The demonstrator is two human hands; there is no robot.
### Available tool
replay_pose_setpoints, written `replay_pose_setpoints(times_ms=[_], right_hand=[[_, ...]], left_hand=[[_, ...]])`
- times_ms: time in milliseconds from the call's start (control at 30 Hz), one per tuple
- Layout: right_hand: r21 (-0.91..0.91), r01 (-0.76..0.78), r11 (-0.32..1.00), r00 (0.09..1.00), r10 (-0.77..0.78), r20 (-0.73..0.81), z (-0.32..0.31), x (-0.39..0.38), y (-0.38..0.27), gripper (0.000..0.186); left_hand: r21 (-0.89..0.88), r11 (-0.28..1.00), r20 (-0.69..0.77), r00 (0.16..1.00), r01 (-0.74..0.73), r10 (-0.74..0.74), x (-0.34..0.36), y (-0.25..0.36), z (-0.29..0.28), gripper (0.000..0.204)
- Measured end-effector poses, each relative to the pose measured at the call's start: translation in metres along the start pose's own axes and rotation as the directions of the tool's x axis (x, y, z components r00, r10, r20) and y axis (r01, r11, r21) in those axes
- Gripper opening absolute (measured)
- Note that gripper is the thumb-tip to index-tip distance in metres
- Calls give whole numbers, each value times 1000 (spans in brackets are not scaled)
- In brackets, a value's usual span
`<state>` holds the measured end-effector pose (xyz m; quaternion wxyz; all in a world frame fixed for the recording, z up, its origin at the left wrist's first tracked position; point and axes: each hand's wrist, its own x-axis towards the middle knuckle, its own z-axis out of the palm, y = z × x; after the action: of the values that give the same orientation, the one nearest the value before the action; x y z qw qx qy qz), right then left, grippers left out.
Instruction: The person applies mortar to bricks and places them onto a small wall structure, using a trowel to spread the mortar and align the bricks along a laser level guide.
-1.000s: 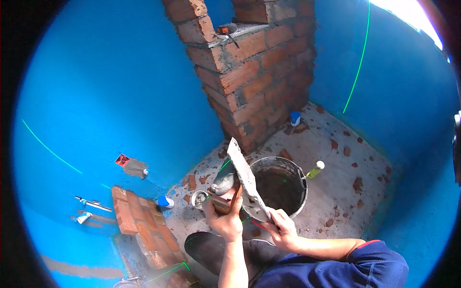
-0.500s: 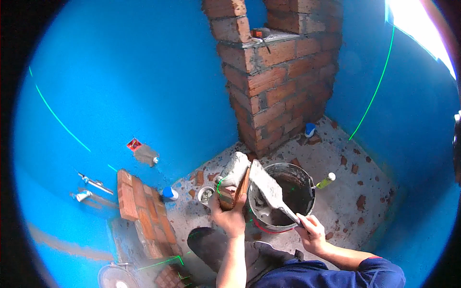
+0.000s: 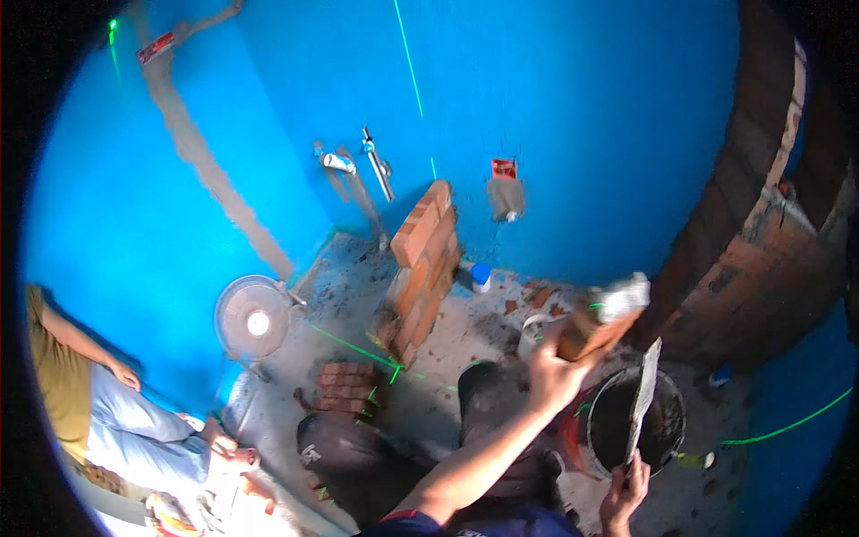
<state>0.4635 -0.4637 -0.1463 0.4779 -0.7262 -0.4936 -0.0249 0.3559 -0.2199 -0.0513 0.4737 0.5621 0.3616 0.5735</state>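
My left hand [image 3: 557,374] holds a brick [image 3: 586,333] with grey mortar [image 3: 625,295] on its end, raised in front of a small white container [image 3: 535,329]. My right hand [image 3: 626,497] grips a trowel [image 3: 648,385], its grey, mortar-coated blade pointing up over a round bucket [image 3: 680,421] of dark contents. The blade is apart from the brick, which is slightly blurred.
A short brick wall [image 3: 420,277] stands beside stacked bricks [image 3: 347,385]. A fan [image 3: 242,318] is at left, near a seated person [image 3: 63,394]. A brick pillar [image 3: 734,295] rises right, with a blue-white cup [image 3: 480,276] and rubble on the floor.
My view has swung left, bringing the other person into sight. The trowel has come away from the brick and turned more upright. My left hand has lifted and tilted the brick.
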Motion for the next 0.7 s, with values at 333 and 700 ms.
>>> replay_pose_setpoints(times_ms=[333,700], right_hand=[[319,-172,932,985,159,67,43,24,-42,40],[639,-375,671,916,165,365,83,60,-122,36]], left_hand=[[-341,929,-309,950,-148,38,26,43,-151,53],[-364,921,-484,873,-141,-58,-10,96,-297,50]])
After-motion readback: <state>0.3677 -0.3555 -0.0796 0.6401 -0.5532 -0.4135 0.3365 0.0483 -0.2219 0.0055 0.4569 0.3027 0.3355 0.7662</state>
